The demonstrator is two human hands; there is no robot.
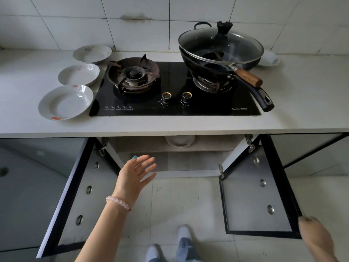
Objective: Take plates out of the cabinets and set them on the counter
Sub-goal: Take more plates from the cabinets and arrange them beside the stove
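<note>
Far left of the table [188, 123]: three white plates in a row beside the stove: near plate [65, 103], middle plate [78, 74], far plate [92, 53]. All flat, right way up, unstacked, close together.

Left door [62, 195] of the base cabinet is swung wide. Left hand [135, 176] is in front of the opening, fingers spread and relaxed, holding nothing. Bead bracelet [119, 202] on the wrist.

Remaining piece: one white dish [180, 142] with a red mark sits on the shelf [170, 146] just under the table edge, centre of the opening. Only its front rim shows. Can't tell plate from bowl, or whether more sit behind it. Well apart from the left hand.

Handling, my guess: glazed ceramic, stiff, moderate weight, slick. It would chip if it knocks the underside of the table on the way out. Take the front rim, thumb on top and fingers under, draw it out level and low, then lift.

Stove [173, 87] at centre, left burner bare. Wok [217, 59] with glass lid [221, 44] on the right burner, handle sticking out front right, so keep the dish away from it.

Right door [255, 195] is open too. Right hand [313, 235] is at its outer lower corner, against the edge. Blurred, can't tell whether it grips. Small white bowl [271, 58] behind the wok, far right.
</note>
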